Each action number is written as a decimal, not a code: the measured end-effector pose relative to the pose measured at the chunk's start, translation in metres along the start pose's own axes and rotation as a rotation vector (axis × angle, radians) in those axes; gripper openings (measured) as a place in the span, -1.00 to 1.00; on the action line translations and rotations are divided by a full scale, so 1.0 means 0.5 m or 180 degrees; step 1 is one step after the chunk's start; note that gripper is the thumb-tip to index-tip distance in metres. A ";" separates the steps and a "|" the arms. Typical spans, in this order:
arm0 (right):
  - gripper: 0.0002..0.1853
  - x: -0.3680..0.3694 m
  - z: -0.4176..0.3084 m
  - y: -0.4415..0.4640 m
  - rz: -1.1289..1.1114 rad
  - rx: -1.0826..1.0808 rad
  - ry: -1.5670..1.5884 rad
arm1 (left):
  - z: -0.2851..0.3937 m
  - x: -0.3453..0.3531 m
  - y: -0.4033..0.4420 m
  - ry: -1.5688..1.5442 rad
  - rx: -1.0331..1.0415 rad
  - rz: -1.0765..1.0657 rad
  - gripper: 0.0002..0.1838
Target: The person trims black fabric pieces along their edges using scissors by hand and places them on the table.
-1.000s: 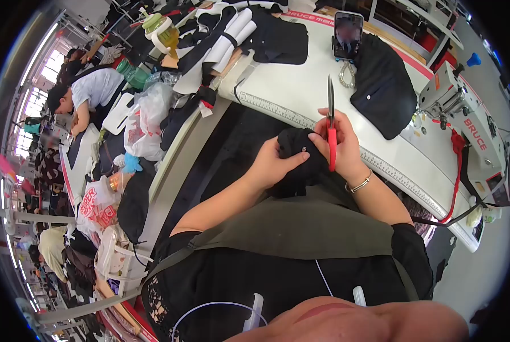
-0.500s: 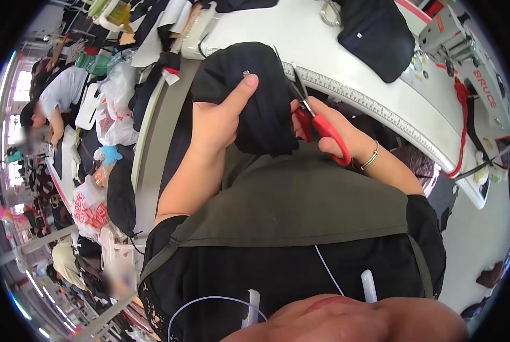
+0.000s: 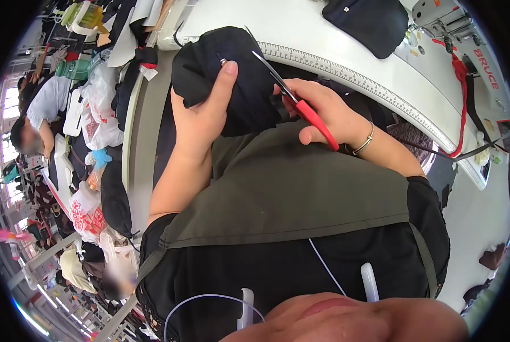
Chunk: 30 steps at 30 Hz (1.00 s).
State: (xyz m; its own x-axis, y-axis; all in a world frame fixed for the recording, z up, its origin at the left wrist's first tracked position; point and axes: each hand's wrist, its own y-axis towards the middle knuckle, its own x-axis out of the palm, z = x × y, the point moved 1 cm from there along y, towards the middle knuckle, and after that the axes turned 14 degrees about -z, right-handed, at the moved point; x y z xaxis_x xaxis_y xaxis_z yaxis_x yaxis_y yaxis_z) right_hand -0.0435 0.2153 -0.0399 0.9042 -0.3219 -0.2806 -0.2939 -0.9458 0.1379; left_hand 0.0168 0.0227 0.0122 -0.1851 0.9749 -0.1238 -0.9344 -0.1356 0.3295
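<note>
My left hand [image 3: 206,111] grips a dark navy fabric piece [image 3: 249,80], with the thumb pressed beside a small metal zipper pull [image 3: 223,61]. The cloth is bunched and folded over the hidden fingers. In my right hand [image 3: 323,111] is a pair of red-handled scissors [image 3: 309,117]. Their blades are apart and point up and left, close along the right edge of the fabric. Whether the blades touch the cloth I cannot tell. Both hands are above my lap, in front of the table edge.
A white sewing table [image 3: 300,28] with a ruler strip [image 3: 346,80] curves along the front. Another dark fabric piece [image 3: 369,25] lies on it beside a sewing machine [image 3: 477,62]. To the left are plastic bags [image 3: 101,108] and a co-worker [image 3: 47,102] bending over.
Both hands, with the fabric and scissors, have shifted slightly up and left in view. The scissors have turned so that both blades show more clearly. The view itself has moved a little too.
</note>
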 end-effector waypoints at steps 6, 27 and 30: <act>0.07 -0.001 0.001 -0.001 0.0153 -0.0029 -0.0161 | 0.004 0.001 0.001 0.0115 0.0083 0.0006 -0.85; 0.03 0.010 0.015 -0.008 0.0182 -0.0008 0.0155 | 0.010 0.016 -0.015 0.0190 0.0096 -0.0047 -0.82; 0.03 0.008 0.020 -0.008 0.0121 -0.0076 -0.0008 | 0.008 0.020 -0.021 0.0422 0.0045 -0.0300 -0.79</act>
State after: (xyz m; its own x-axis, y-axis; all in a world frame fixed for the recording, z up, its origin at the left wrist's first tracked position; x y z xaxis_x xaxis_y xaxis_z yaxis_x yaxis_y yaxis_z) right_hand -0.0417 0.2173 -0.0509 0.8917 -0.3578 -0.2771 -0.3206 -0.9316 0.1711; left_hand 0.0261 0.0345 0.0114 -0.1364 0.9511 -0.2770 -0.9453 -0.0413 0.3236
